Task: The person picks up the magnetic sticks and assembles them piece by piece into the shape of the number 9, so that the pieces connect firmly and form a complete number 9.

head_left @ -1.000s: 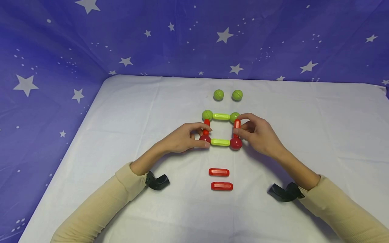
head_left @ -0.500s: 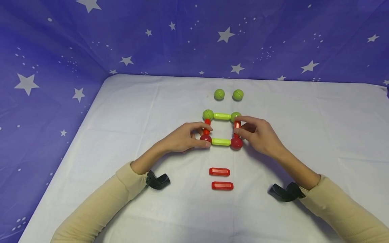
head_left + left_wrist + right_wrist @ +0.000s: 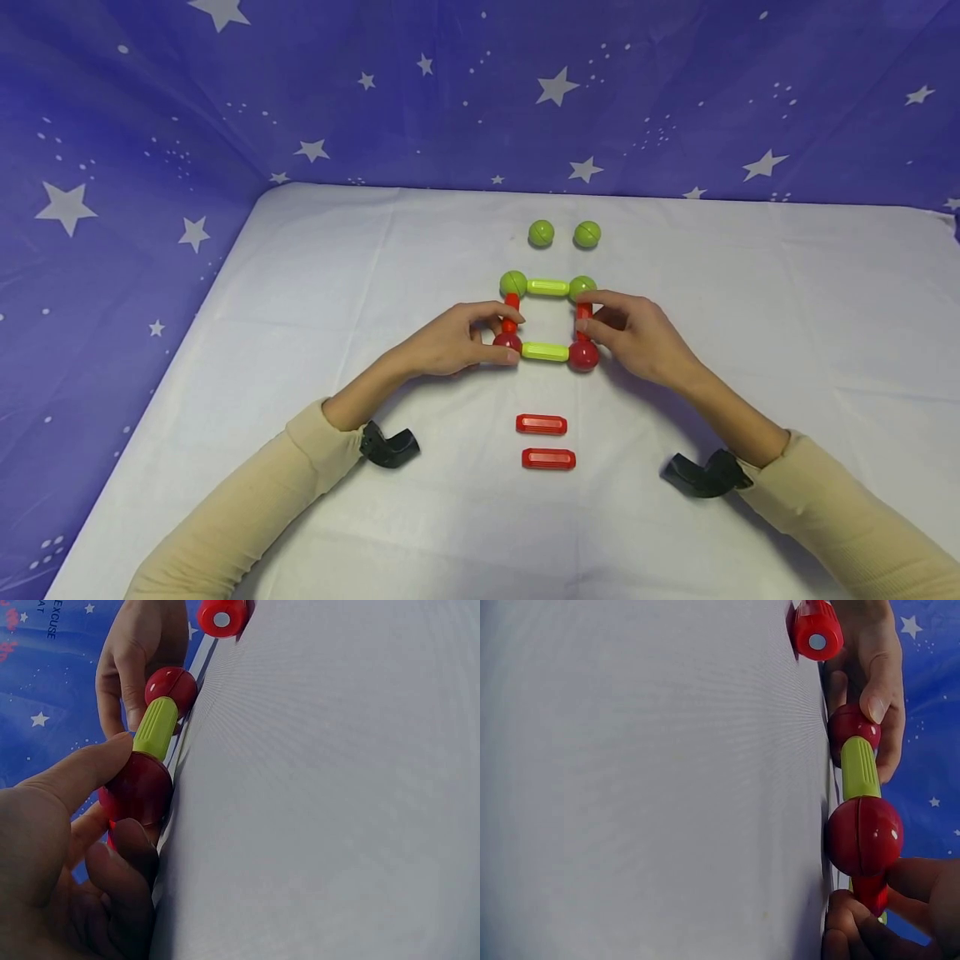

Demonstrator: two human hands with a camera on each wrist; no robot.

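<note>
A square of toy rods and balls lies on the white cloth: yellow-green rods at the far side [image 3: 548, 287] and near side [image 3: 545, 352], red rods left [image 3: 512, 307] and right [image 3: 584, 310]. Green balls [image 3: 513, 284] [image 3: 582, 288] form its far corners, red balls [image 3: 507, 342] [image 3: 583, 356] its near ones. My left hand [image 3: 457, 340] holds the near-left red ball [image 3: 139, 789], thumb on its near side, index finger across the left red rod. My right hand [image 3: 637, 333] pinches the right red rod [image 3: 869, 894] between thumb and fingers, just beyond the near-right red ball [image 3: 865, 836].
Two loose green balls [image 3: 542, 233] [image 3: 587, 234] sit beyond the square. Nearer lie two loose red rods [image 3: 542, 425] [image 3: 549, 459], side by side. A purple star-patterned sheet [image 3: 480, 100] stands behind the table [image 3: 360, 250].
My right hand's fingertips have slid a little nearer along the right red rod, away from the far-right green ball. My left hand has kept its place; the square looks nearly unchanged.
</note>
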